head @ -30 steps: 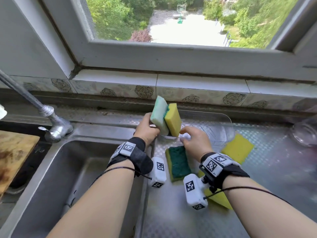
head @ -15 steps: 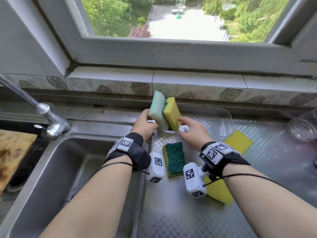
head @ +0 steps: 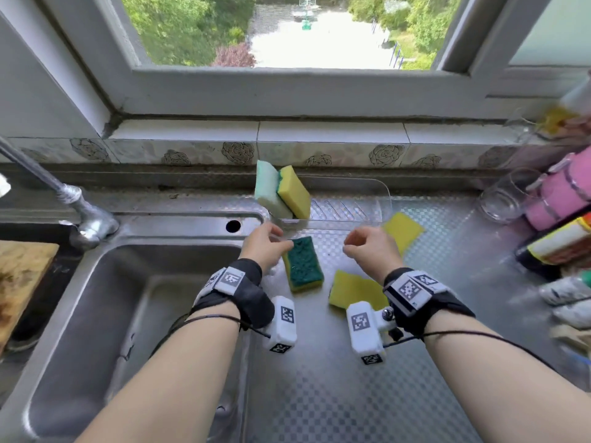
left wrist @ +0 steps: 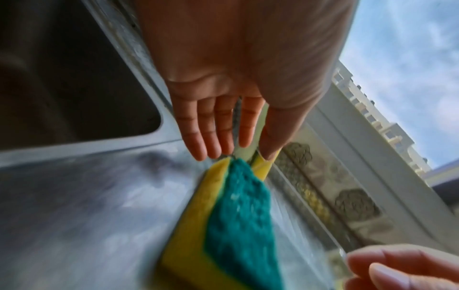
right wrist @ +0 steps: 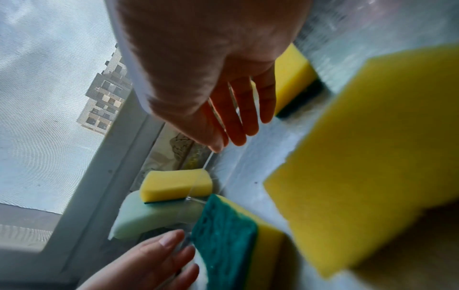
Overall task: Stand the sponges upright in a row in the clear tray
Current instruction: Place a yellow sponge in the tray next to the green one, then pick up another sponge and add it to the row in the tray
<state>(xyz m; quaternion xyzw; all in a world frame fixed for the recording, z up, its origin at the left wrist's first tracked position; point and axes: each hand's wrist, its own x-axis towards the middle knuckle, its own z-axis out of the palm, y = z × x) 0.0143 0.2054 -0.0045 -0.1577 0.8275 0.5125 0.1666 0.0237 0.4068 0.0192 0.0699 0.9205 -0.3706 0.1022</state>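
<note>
tray: clear tray (head: 380,203) at 12 o'clock holds pale green sponge (head: 267,191) and yellow sponge (head: 295,191) on edge, touching, leaning left | counter: green-topped sponge (head: 303,265) at centre; two yellow-side-up sponges at 2 and 5 o'clock | left hand (head: 262,247): fingers straight, holding nothing, beside green-topped sponge | right hand (head: 371,247): relaxed, holding nothing | writing: none legible
</note>
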